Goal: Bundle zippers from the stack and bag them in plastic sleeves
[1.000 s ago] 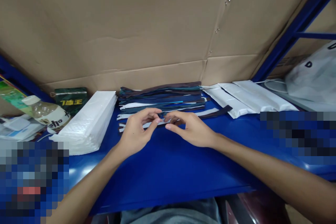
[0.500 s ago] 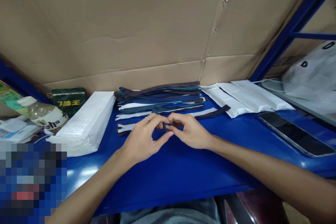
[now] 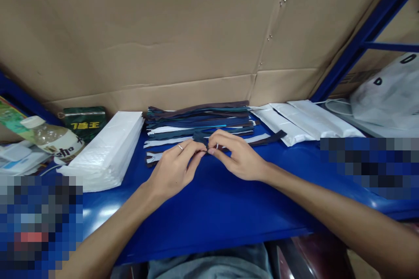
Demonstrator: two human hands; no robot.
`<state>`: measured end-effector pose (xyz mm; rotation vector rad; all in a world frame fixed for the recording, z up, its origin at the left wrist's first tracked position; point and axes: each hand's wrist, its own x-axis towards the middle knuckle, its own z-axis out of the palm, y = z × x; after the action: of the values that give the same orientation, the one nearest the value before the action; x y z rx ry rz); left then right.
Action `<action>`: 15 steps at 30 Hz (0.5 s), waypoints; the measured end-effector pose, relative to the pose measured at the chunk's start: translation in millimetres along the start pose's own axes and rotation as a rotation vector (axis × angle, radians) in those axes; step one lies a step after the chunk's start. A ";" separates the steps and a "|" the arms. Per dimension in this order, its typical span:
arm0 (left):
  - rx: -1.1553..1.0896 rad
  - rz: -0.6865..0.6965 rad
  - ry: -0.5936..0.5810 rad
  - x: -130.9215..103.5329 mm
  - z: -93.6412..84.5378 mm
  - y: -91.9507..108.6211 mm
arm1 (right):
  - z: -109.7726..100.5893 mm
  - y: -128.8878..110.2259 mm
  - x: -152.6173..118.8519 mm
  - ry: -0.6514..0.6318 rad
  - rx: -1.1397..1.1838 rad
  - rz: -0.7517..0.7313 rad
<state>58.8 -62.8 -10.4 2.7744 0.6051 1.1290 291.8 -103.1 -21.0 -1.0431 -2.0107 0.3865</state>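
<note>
Over the blue table, my left hand (image 3: pixel 176 163) and my right hand (image 3: pixel 237 156) meet fingertip to fingertip, each closed in a pinch. A dark zipper (image 3: pixel 200 136) shows just behind the fingertips and runs down into them; its pinched end is mostly hidden. Beyond my hands lie several zippers (image 3: pixel 199 117) in rows, in navy, dark green, brown and white. Nearest my left hand is a brown and white zipper (image 3: pixel 153 157), its end showing beside the knuckles. A brown zipper end (image 3: pixel 276 137) sticks out past my right hand.
A stack of white padded envelopes (image 3: pixel 104 152) stands at left, beside a bottle (image 3: pixel 54 139) and a dark green packet (image 3: pixel 84 118). White flat packages (image 3: pixel 307 118) lie at right. Cardboard (image 3: pixel 157 30) walls the back, and a blue metal post (image 3: pixel 356 35) rises at right.
My fingertips have come together and my hands have shifted slightly away from me. The dark zipper now shows spread flatter behind the fingers.
</note>
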 end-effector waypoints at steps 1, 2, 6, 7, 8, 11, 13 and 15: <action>0.016 -0.015 0.023 0.7 -1.9 -1.4 | -4.8 4.3 1.0 0.011 -0.056 -0.012; 0.041 -0.037 0.051 1.5 -4.5 -4.0 | -10.8 10.5 1.9 0.021 -0.113 -0.019; 0.199 -0.178 0.122 4.1 -22.0 -29.5 | -44.6 50.8 1.6 0.046 -0.308 -0.001; 0.249 -0.218 0.115 4.0 -28.1 -39.2 | -54.5 62.7 0.3 0.052 -0.346 0.013; 0.301 -0.259 0.099 3.4 -34.9 -49.4 | -64.4 74.3 -1.3 0.049 -0.385 0.029; 0.488 -0.401 0.086 -1.1 -57.1 -79.1 | -91.3 102.9 -6.9 0.053 -0.519 0.093; 0.599 -0.492 0.111 -5.0 -70.0 -93.7 | -104.4 114.1 -10.0 0.067 -0.593 0.160; 0.659 -0.542 0.117 -7.8 -78.3 -101.6 | -111.7 119.2 -12.1 0.078 -0.647 0.241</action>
<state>-33.3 22.1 18.4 2.6941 1.8959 1.1001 446.8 -50.5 -28.0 -1.6721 -1.9844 -0.2062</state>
